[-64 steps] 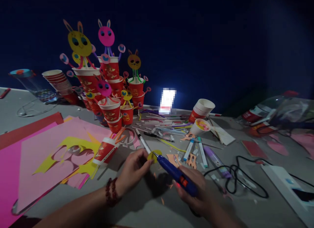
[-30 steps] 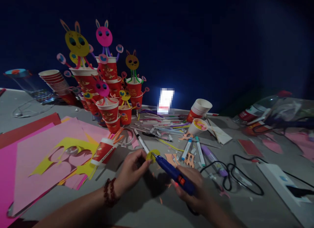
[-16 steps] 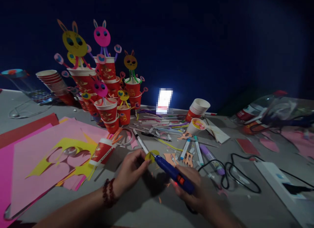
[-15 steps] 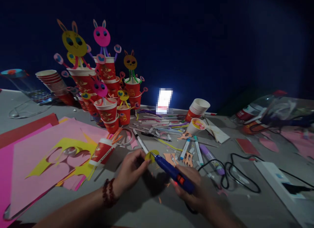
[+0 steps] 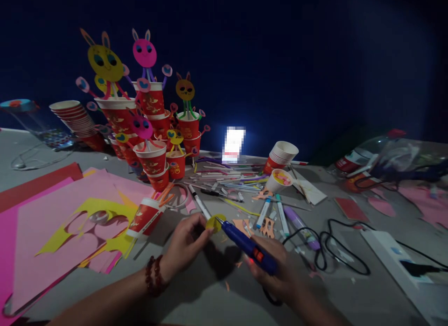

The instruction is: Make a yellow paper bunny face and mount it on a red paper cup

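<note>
My left hand (image 5: 185,244), with a bead bracelet at the wrist, pinches a small yellow paper disc (image 5: 212,223) just above the grey table. My right hand (image 5: 278,274) grips a blue glue gun (image 5: 247,246) with a red switch; its nozzle tip touches the disc. A black cord (image 5: 336,260) runs from the gun to the right. A red paper cup (image 5: 145,217) lies on its side just left of my left hand.
Stacked red cups with paper bunny faces (image 5: 140,106) stand at the back left. Pink and yellow cut paper sheets (image 5: 70,218) cover the left. Markers and straws (image 5: 238,181) litter the middle. A white power strip (image 5: 399,256) lies right, a cup stack (image 5: 282,158) behind.
The view has drifted slightly, so everything sits a little further left. Both hands keep the disc and the glue gun together in the same pose.
</note>
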Tool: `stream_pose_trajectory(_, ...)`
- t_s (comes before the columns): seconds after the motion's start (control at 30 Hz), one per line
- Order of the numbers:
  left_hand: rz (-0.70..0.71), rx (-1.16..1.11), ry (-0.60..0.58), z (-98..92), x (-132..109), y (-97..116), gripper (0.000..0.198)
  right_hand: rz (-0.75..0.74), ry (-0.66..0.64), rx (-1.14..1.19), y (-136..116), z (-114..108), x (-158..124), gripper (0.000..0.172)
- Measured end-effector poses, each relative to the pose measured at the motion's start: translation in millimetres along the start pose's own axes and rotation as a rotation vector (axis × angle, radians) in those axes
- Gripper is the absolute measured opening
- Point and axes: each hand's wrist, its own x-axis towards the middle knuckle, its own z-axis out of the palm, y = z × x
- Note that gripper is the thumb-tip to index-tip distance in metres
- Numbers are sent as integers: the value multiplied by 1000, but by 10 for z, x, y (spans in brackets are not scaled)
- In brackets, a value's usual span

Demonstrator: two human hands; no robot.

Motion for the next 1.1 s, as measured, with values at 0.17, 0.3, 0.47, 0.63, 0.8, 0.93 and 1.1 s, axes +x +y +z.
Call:
stream_pose_trajectory(0.17,8,-8,6,-8,-4,-32,22,37,62,42,53,22,-40,27)
stream_pose_trajectory(0.3,-69,-135,23,-2,14,-66,25,126,131,157,143,94,-92,20)
stream_pose_trajectory(0.47,-90,-200,58,4,8,-80,24,343,118,261,174,88,-41,28)
stream_pose_trajectory(0.63,408,89,6,-54,-99,141,9,342,77,396,193,82,-27,22)
stream_pose_trajectory(0.8,809,466,-241,-55,-195,458,13,246,190,380,293,179,-100,29)
stream_pose_trajectory(0.93,934,804,-366,-25,-171,652,9,101,83,322,304,128,-111,36)
stream_pose_trajectory(1.1,1006,1001,-494,-26,-42,780,19,7,76,124,275,71,-112,39)
